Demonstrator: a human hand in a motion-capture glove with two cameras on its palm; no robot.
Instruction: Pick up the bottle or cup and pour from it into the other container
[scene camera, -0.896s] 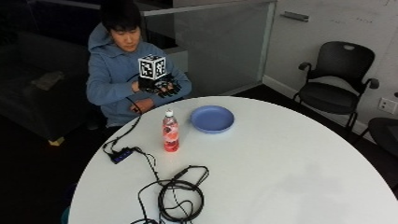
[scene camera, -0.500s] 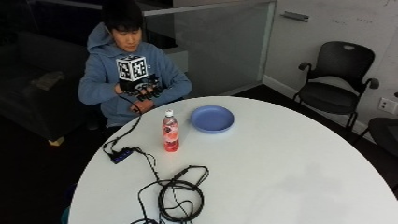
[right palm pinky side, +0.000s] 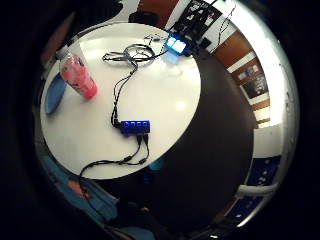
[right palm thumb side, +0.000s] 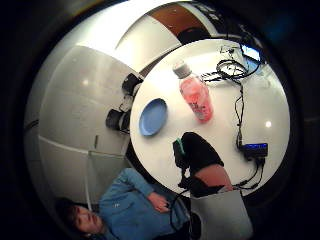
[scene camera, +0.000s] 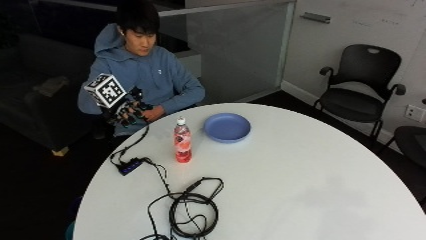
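A clear bottle (scene camera: 182, 142) of pink drink with a white cap stands upright on the round white table (scene camera: 319, 180), near the edge in front of the seated person. A shallow blue bowl (scene camera: 227, 127) lies just beyond it, a little apart. My gloved right hand (scene camera: 128, 111) hovers in the air off the table's edge, to the side of the bottle and well short of it, fingers loosely curled and holding nothing. The thumb side palm view shows the bottle (right palm thumb side: 196, 97), the bowl (right palm thumb side: 153, 116) and a gloved finger (right palm thumb side: 197, 150). In the little finger side view the bottle (right palm pinky side: 79, 76) stands beside the bowl (right palm pinky side: 54, 94).
A black hub (scene camera: 130, 166) with blue lights lies near the table edge below my hand, its cable running to a black coil (scene camera: 190, 210) at the front. Black chairs (scene camera: 363, 85) stand behind the table. The person's bare hand (scene camera: 154, 113) stays near the chest.
My gloved hand has swung away from the person's chest, outward and slightly down, toward the table's edge beside the hub. Bottle and bowl have not moved.
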